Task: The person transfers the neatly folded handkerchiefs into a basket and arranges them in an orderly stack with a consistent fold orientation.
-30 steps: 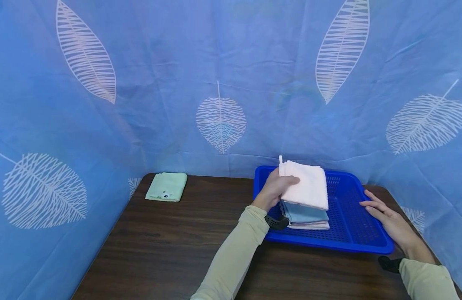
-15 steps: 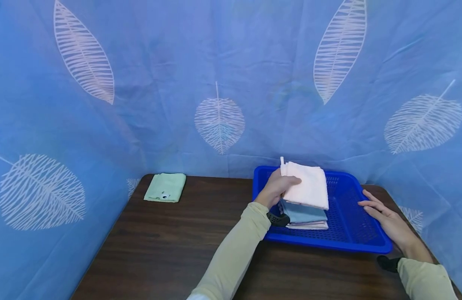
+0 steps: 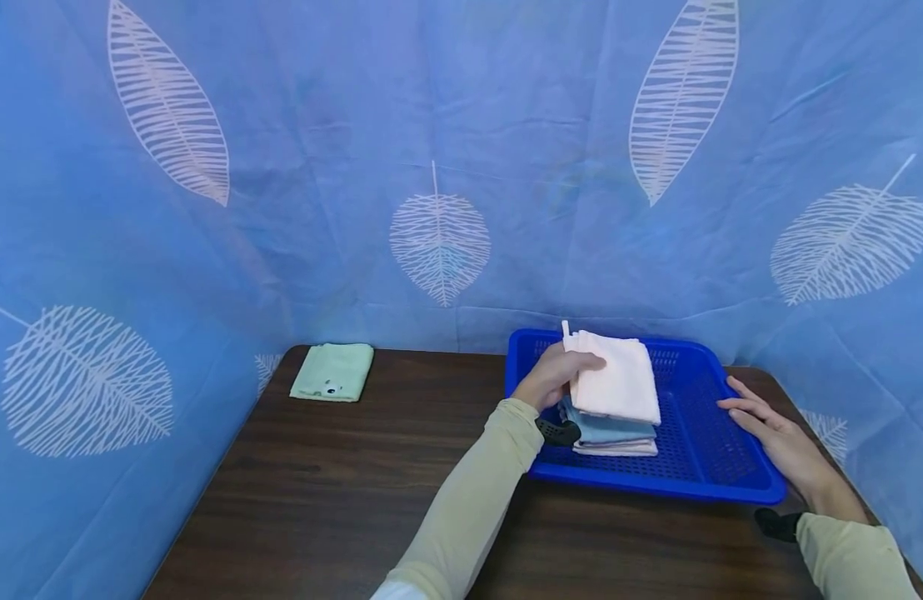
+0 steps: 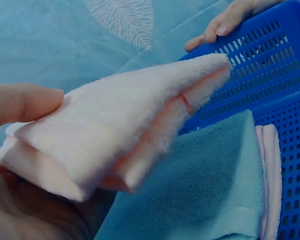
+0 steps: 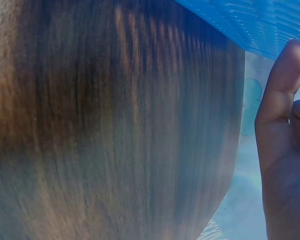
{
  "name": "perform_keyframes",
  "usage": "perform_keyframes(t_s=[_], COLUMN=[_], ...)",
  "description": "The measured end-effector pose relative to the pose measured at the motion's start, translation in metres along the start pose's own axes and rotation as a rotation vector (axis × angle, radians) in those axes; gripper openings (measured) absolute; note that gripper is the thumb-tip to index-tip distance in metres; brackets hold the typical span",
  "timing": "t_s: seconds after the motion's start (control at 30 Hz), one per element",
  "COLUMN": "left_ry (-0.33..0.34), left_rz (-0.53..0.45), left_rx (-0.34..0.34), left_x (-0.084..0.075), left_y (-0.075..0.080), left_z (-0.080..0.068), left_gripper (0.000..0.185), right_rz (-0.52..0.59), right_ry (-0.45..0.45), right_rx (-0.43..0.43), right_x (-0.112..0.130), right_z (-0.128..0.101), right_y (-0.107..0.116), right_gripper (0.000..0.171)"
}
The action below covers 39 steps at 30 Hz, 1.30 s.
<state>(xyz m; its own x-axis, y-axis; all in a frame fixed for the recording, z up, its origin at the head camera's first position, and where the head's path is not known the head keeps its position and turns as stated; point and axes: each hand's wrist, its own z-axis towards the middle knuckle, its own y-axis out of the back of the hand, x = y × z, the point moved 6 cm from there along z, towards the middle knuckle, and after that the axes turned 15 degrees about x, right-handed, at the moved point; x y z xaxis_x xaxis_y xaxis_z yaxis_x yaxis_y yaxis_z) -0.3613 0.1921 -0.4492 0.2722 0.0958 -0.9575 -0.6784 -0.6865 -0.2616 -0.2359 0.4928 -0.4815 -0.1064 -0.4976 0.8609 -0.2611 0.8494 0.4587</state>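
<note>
My left hand [image 3: 561, 377] grips the left edge of a folded pale pink towel [image 3: 617, 379], thumb on top, and holds it just above a stack in the blue basket [image 3: 731, 479]. In the left wrist view the pink towel [image 4: 115, 137] hangs over a folded light blue towel [image 4: 200, 195], with another pink one [image 4: 271, 185] beneath. My right hand [image 3: 769, 425] rests with straight fingers on the basket's right rim [image 4: 230, 20]. In the right wrist view the right hand [image 5: 285, 150] is beside the table's edge.
A folded mint green towel [image 3: 332, 372] lies at the table's far left corner. The dark wooden table [image 3: 341, 492] is walled by blue curtains with white leaf prints [image 3: 439, 242] at the back and both sides.
The pink towel in my left hand has sunk slightly toward the stack. My right hand stays on the basket's rim.
</note>
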Motion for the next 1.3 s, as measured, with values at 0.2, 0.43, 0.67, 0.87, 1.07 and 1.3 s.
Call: perform_keyframes(t_s=[0.2, 0.43, 0.67, 0.87, 1.07, 1.3], left_ry=[0.024, 0.056, 0.053, 0.086, 0.154, 0.183], left_rz=[0.025, 0.061, 0.078, 0.129, 0.183, 0.182], left_rx=[0.015, -0.002, -0.006, -0.055, -0.134, -0.124], left_x=[0.009, 0.010, 0.011, 0.012, 0.015, 0.017], left_y=[0.002, 0.002, 0.006, 0.010, 0.014, 0.012], left_z=[0.001, -0.002, -0.001, -0.002, -0.002, -0.001], left_gripper=[0.021, 0.017, 0.014, 0.029, 0.038, 0.018], right_rz=[-0.047, -0.002, 0.014, 0.008, -0.001, 0.015], right_ry=[-0.003, 0.030, 0.043, 0.043, 0.048, 0.041], right_rx=[0.007, 0.006, 0.004, 0.007, 0.004, 0.002], right_x=[-0.004, -0.004, -0.002, -0.002, -0.003, -0.003], right_z=[0.001, -0.002, -0.001, 0.001, 0.002, 0.003], right_y=[0.000, 0.000, 0.001, 0.001, 0.001, 0.001], right_gripper=[0.064, 0.059, 0.059, 0.059, 0.060, 0.060])
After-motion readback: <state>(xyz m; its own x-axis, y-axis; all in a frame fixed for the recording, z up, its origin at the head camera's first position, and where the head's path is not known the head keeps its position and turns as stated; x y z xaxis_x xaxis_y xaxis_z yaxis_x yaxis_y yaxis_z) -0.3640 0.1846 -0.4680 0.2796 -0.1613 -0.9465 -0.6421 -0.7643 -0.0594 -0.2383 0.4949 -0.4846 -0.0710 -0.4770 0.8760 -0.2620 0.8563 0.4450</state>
